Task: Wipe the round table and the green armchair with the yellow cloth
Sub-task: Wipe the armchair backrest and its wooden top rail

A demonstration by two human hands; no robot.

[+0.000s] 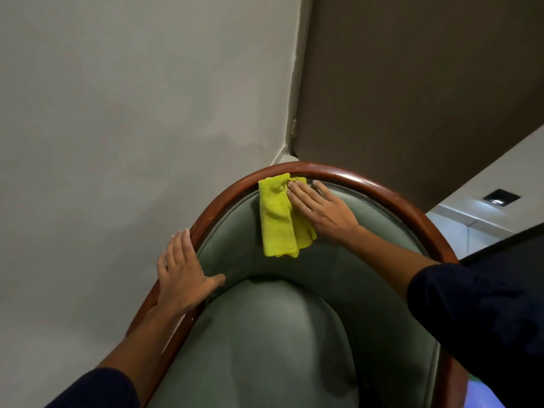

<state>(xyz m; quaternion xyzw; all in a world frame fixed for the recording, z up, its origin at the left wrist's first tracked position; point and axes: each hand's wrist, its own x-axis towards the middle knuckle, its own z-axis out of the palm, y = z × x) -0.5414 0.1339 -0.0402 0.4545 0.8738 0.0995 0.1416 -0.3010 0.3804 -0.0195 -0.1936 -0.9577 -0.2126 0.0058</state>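
While the left hand (pixel 182 272) lies flat, fingers spread, on the green armchair's (pixel 265 334) wooden rim (pixel 368 184), the right hand (pixel 321 210) presses the yellow cloth (pixel 278 222), fingers extended, against its backrest top.

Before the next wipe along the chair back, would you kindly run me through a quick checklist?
1. Yellow cloth under the right hand: ok, flat palm pressing it.
2. Cloth touching the green armchair: ok, on the upholstered back, top edge at the wooden rim.
3. Left hand steadying the chair: ok, resting on the rim.
4. Cloth folded tidily: not ok, lower end hangs loose.
5. Round table wiped: cannot tell, out of view.
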